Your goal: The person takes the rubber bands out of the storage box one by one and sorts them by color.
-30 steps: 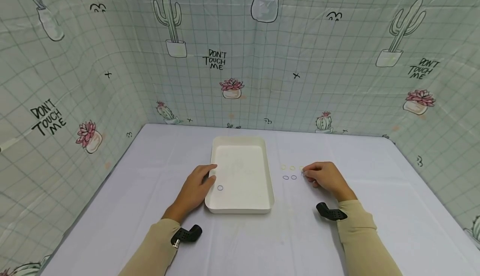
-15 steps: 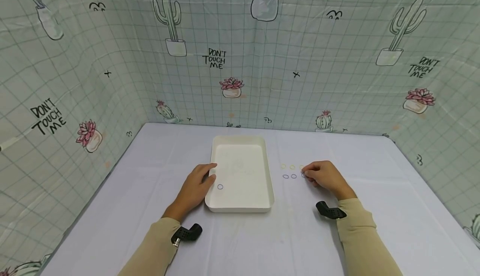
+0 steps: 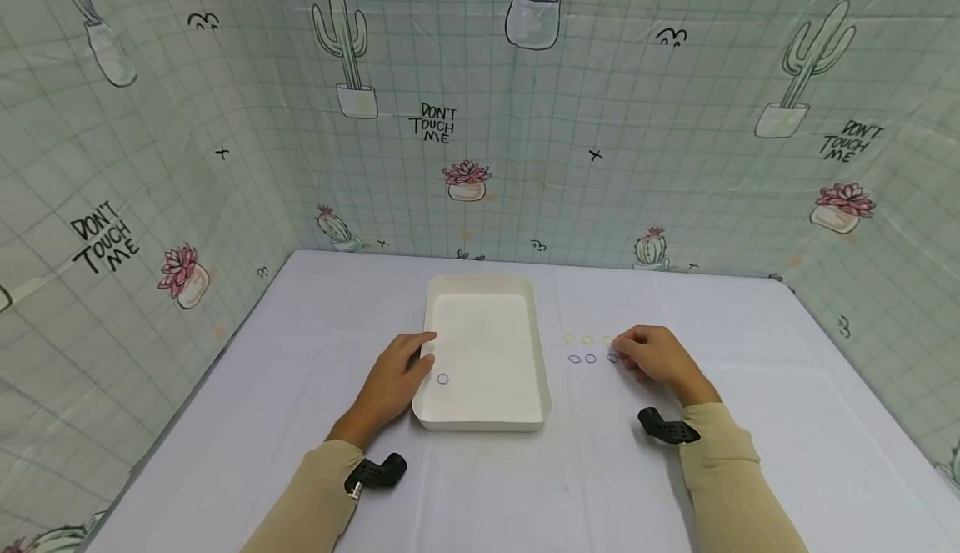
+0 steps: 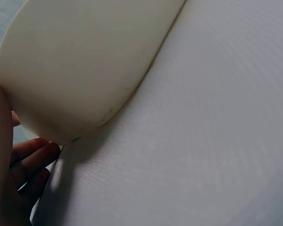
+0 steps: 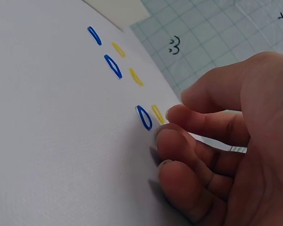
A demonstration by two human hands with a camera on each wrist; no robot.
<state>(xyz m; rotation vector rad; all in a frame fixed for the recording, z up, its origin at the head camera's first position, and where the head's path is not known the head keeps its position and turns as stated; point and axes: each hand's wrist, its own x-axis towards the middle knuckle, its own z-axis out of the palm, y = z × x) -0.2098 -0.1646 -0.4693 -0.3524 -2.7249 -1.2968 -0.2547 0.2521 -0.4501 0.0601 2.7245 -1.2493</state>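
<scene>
My left hand (image 3: 388, 382) holds the left side of a white rectangular tray (image 3: 491, 344), with fingertips over its rim; in the left wrist view, other fingers (image 4: 40, 157) lie against the outer wall. One thin blue ring (image 3: 438, 379) lies inside the tray near that hand. To the tray's right, my right hand (image 3: 658, 361) rests low by the table, fingers bent and thumb slightly apart from the index finger, nothing between them. Right at its fingertips lie a blue ring (image 5: 140, 117) and a yellow ring (image 5: 157, 114).
Two more blue rings (image 5: 112, 66) and two more yellow rings (image 5: 136, 76) continue the two rows toward the tray. A white cloth covers the table (image 3: 480, 495). Behind it hangs a gridded curtain (image 3: 555, 203) printed with cacti. Black wrist cameras (image 3: 669, 428) sit on both forearms.
The right hand has let go of the blue ring at the right end of its row and drawn slightly right. The left hand stays at the tray; the head view shifts slightly.
</scene>
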